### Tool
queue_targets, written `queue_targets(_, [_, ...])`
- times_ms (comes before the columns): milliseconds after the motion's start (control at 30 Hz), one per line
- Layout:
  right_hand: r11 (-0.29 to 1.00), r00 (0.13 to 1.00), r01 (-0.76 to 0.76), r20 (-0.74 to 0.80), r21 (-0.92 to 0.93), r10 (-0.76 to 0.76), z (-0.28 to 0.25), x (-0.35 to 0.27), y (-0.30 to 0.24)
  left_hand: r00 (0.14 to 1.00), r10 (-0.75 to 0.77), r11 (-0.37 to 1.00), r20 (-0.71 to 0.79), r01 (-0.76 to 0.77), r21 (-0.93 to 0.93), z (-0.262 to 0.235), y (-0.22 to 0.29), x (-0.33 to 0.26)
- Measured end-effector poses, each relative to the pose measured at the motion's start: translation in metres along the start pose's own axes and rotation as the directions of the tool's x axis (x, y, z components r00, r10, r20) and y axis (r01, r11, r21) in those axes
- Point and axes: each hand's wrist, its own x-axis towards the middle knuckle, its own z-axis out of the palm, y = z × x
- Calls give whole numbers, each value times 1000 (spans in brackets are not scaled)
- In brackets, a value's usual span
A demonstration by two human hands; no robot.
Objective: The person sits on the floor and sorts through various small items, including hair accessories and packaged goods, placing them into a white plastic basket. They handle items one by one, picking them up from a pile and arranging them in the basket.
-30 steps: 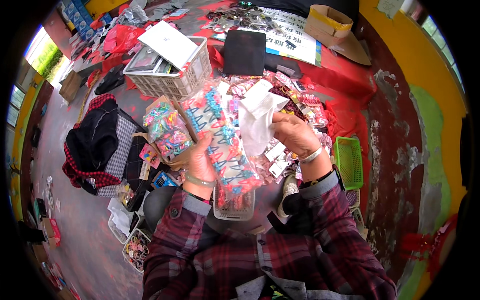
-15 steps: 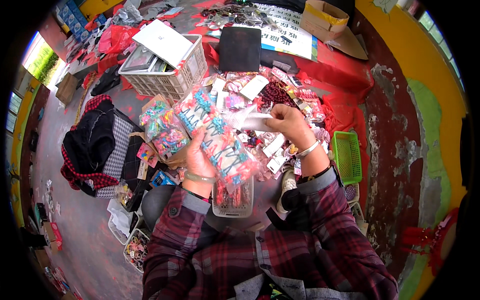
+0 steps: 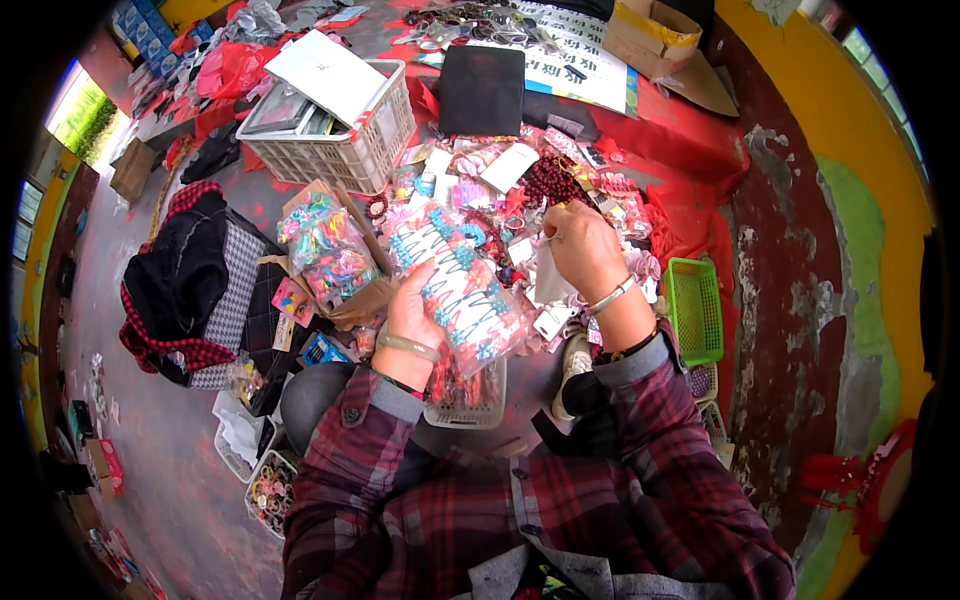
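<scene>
My left hand (image 3: 408, 318) grips a clear plastic packet (image 3: 458, 295) by its left edge, thumb on top. Inside are rows of red, pink and blue pieces with dark zigzag lines on white; their exact kind is not clear. To its right, my right hand (image 3: 585, 245) is closed in a pinch on a thin white strip (image 3: 550, 278), paper or film, that hangs from the fingers apart from the packet. Beneath the packet stands a pale plastic basket (image 3: 468, 415) of red wrapped items. Left of my left hand, a cardboard box (image 3: 365, 305) holds bags of colourful small pieces (image 3: 330, 245).
A heap of packaged trinkets (image 3: 500, 185) spreads ahead. A large pale crate (image 3: 340, 160) with a white board (image 3: 325, 75) stands far left of it, a black flat case (image 3: 482, 90) behind. A green basket (image 3: 695, 315) is at right, a checked bag (image 3: 225, 300) at left.
My right hand has drawn the white strip away from the packet, and it now hangs downward. The packet has shifted slightly right and down with my left hand.
</scene>
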Motion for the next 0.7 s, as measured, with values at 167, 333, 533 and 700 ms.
queue_targets(167, [987, 993, 113, 20, 118, -116, 2, 4, 19, 989, -135, 991, 63, 133, 31, -1, -3, 1])
queue_targets(333, [957, 980, 192, 10, 216, -198, 4, 3, 3, 955, -295, 950, 36, 289, 120, -13, -15, 4])
queue_targets(533, [869, 854, 484, 158, 102, -495, 27, -27, -51, 959, -277, 959, 62, 272, 75, -15, -33, 1])
queue_targets(700, [689, 710, 682, 4, 243, -704, 22, -64, -98, 934, -164, 906, 318, 15, 422, 8, -19, -15])
